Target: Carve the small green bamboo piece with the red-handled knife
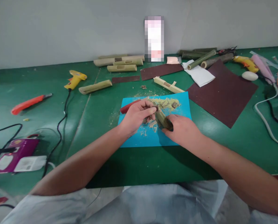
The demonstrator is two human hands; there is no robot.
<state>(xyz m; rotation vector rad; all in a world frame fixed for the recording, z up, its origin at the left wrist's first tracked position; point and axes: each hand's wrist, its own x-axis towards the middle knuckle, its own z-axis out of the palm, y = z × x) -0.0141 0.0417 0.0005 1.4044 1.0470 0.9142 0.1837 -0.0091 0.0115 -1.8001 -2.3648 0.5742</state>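
My right hand (182, 127) is wrapped round a short bamboo tube (162, 118), which slants over the blue sheet (134, 140). At the tube's far end, my left hand (139, 113) pinches a small dark brown piece, apparently sandpaper (155, 108), between thumb and fingers. It touches or nearly touches the tube's rim. Pale shavings and dust (168, 104) lie on the sheet beyond and around the hands. A red handle (129, 106) sticks out behind my left hand; its other end is hidden.
Cut bamboo pieces (95, 86) lie along the back, with dark brown sheets (225, 93) at right. At left are a yellow glue gun (75, 80), an orange utility knife (30, 103) and a purple power strip (20, 151) with cables. A phone (154, 39) leans on the wall.
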